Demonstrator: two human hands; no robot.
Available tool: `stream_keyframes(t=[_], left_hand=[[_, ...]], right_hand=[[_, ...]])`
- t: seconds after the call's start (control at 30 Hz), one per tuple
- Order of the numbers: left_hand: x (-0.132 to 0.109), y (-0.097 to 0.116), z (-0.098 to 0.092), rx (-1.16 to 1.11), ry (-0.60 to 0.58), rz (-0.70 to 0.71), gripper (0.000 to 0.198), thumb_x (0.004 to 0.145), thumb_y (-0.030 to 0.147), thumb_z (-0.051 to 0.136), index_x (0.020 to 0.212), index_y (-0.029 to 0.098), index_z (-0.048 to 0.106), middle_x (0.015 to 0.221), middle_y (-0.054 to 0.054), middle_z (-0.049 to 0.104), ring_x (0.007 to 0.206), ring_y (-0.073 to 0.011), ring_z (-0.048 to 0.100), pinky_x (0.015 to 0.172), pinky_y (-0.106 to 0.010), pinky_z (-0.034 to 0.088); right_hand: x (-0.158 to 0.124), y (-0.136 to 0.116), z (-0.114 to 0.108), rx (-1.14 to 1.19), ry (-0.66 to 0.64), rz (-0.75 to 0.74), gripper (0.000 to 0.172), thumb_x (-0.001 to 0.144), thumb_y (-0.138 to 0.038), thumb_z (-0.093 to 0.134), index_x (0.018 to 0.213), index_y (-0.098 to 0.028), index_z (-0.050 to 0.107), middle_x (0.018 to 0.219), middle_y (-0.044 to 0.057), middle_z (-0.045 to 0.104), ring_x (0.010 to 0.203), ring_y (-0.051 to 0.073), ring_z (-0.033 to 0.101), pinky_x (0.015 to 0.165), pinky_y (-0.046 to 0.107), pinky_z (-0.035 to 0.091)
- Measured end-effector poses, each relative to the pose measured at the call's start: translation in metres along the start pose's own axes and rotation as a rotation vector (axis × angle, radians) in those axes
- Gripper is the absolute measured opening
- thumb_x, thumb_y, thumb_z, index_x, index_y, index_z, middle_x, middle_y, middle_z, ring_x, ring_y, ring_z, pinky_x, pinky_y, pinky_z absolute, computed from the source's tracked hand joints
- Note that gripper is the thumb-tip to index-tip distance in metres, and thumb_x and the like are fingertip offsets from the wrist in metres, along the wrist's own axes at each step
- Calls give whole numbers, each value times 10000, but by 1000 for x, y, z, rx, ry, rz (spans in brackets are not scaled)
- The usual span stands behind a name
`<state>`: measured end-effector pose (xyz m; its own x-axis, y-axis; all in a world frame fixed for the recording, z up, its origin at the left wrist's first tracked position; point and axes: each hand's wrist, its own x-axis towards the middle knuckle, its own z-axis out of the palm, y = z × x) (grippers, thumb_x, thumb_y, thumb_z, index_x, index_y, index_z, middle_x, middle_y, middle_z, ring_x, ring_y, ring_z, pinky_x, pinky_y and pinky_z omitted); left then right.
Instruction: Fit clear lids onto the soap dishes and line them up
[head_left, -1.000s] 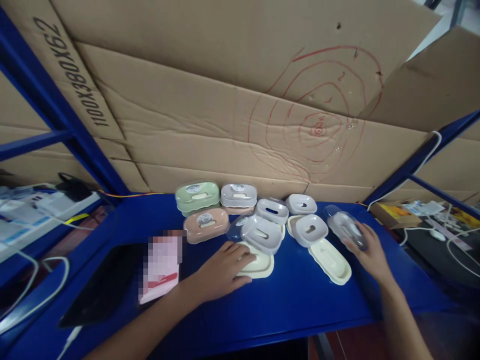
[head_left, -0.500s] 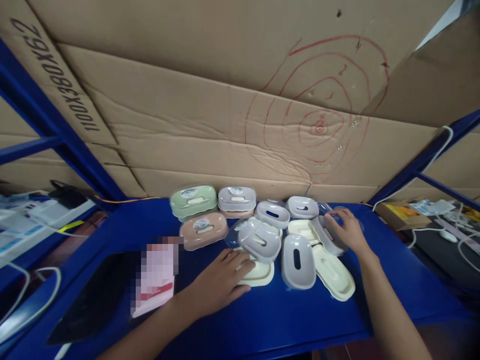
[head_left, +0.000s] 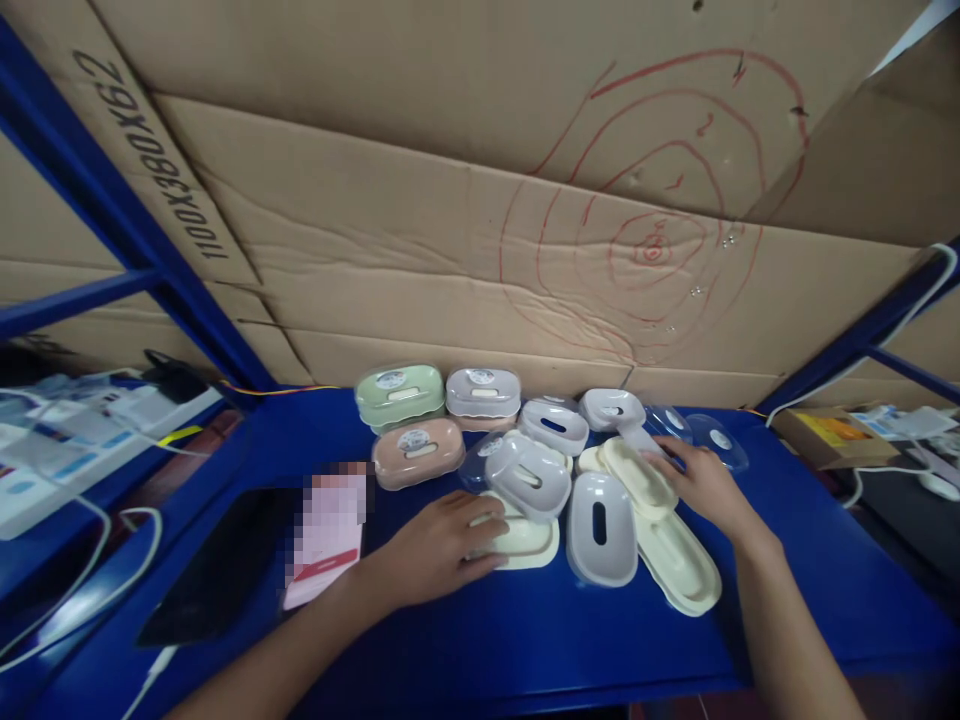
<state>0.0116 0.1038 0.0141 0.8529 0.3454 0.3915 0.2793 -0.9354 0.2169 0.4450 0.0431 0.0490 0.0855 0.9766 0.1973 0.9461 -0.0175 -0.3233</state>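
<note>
My left hand (head_left: 450, 540) is at the front left of the group of dishes, with its fingers and thumb around the left end of a cream dish (head_left: 536, 542). My right hand (head_left: 701, 485) holds the right edge of another cream dish (head_left: 637, 475), tilted over a long cream dish (head_left: 686, 565). A bit of grey dish (head_left: 636, 438) shows behind its fingers. Between the hands lie an upright-turned grey dish (head_left: 601, 530) and a grey dish (head_left: 529, 478) resting on other pieces. Two more grey dishes (head_left: 553, 425) (head_left: 611, 408) sit behind.
Lidded green (head_left: 400, 395), grey (head_left: 484, 395) and pink (head_left: 418, 452) boxes stand at the back left. Clear lids (head_left: 716, 445) lie at the back right. A phone (head_left: 328, 540) and a black tablet (head_left: 217, 565) are on the left of the blue table (head_left: 480, 660). Cardboard (head_left: 375, 230) rises behind.
The grey dish under my right hand has turned and moved back; a cream dish now shows in its place. My left hand stays on its cream dish. The view has shifted slightly.
</note>
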Motion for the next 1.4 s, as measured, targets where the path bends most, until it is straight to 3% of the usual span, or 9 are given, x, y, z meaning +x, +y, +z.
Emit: stream_keyframes(t=[0.17,0.47,0.6,0.73,0.87,1.0,1.1,1.23,1.4], left_hand=[[2,-24,-20,297,307,-356,240,1033,235,595,1254,235,688,1316,-114,710,1240,-306,655,1106,-483,466],[-12,-67,-21,156,201,-712,419,896,313,792,1302,289,688,1425,-102,681,1340,-353,614,1053,-535,502],[-9,-70,-16,52,253,-680,364,939,362,754,1281,253,690,1328,-86,710,1220,-268,684,1017,-431,552],[-7,-64,-10,115,292,-645,323,978,329,718,1281,223,684,1352,-117,661,1250,-279,651,1056,-459,527],[-5,-42,-12,340,230,-583,129,1032,272,641,1076,221,750,1155,-110,719,1105,-305,679,974,-489,521],[-10,-21,-14,437,102,-562,261,1081,220,516,947,180,737,869,-96,753,871,-272,725,847,-422,557],[-15,-14,-11,434,89,-601,264,1089,321,523,1094,172,741,979,-138,791,961,-322,750,890,-476,583],[-19,-15,-2,415,34,-619,312,1033,288,607,1310,163,681,1260,-177,759,1156,-373,718,966,-540,585],[-23,-20,7,417,19,-625,387,984,107,534,1341,202,649,1319,-143,733,1203,-341,708,1002,-514,563]], right_hand=[[12,-36,1,-59,64,-280,426,1053,-536,534,1335,-280,726,1399,104,721,1315,326,668,1123,540,511],[128,-151,44,98,-99,-488,715,986,-502,692,1621,-278,453,1744,157,326,1601,357,345,1246,641,341],[157,-161,67,150,-118,-503,634,976,-451,714,1550,-236,554,1635,132,517,1511,269,499,1228,457,426],[153,-150,55,123,-57,-437,414,1055,-469,573,1389,-252,687,1353,80,746,1225,234,715,1061,371,549],[139,-154,38,36,85,-294,397,1102,-391,424,1251,-203,740,1215,140,780,1179,328,718,1028,477,527],[125,-177,46,24,6,-494,361,1116,-367,422,1224,-238,742,1233,84,784,1178,267,715,1057,416,499],[116,-192,65,6,-130,-681,348,1113,-311,447,1328,-235,711,1384,76,734,1265,246,684,1076,401,492],[112,-197,83,-118,-90,-628,445,1078,-312,544,1502,-187,599,1555,131,605,1379,319,590,1097,488,463],[115,-195,75,-153,-103,-599,384,1082,-348,544,1416,-215,678,1432,120,701,1293,319,612,1030,465,467]])
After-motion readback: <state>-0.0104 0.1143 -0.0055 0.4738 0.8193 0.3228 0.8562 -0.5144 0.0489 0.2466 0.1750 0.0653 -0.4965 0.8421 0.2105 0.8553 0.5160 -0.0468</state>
